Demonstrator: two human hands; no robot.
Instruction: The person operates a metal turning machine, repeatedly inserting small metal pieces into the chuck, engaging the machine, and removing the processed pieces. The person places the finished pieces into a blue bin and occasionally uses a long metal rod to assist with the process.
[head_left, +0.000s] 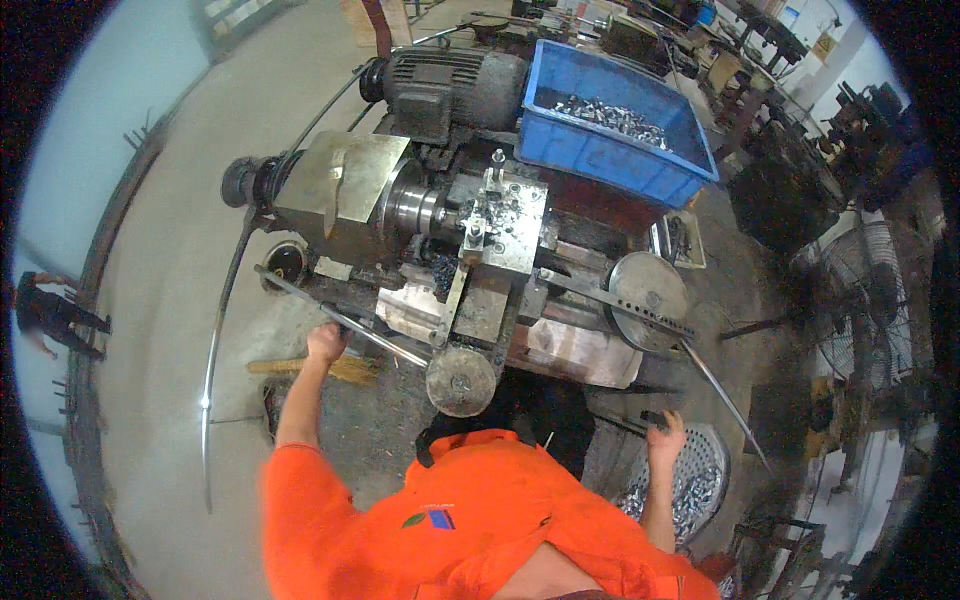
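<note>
My left hand (326,343) is closed at a long metal lever rod (385,342), which slants from the left down to a round metal hub (461,381) on the front of a small lathe-like machine (510,225). On the right, my right hand (665,437) has its fingers curled, with something dark at the fingertips that I cannot make out. Just below that hand lies a perforated round basin (712,460) holding many small shiny metal pieces (695,495). The machine's spindle chuck (412,209) faces a tool block (522,225) strewn with metal chips.
A blue crate (600,158) of small metal pieces stands behind the machine, beside a motor (455,85). A handwheel disc (648,298) and a slanting rod (725,400) are at the right. A broom (340,369) lies at left. Another person (58,315) stands far left.
</note>
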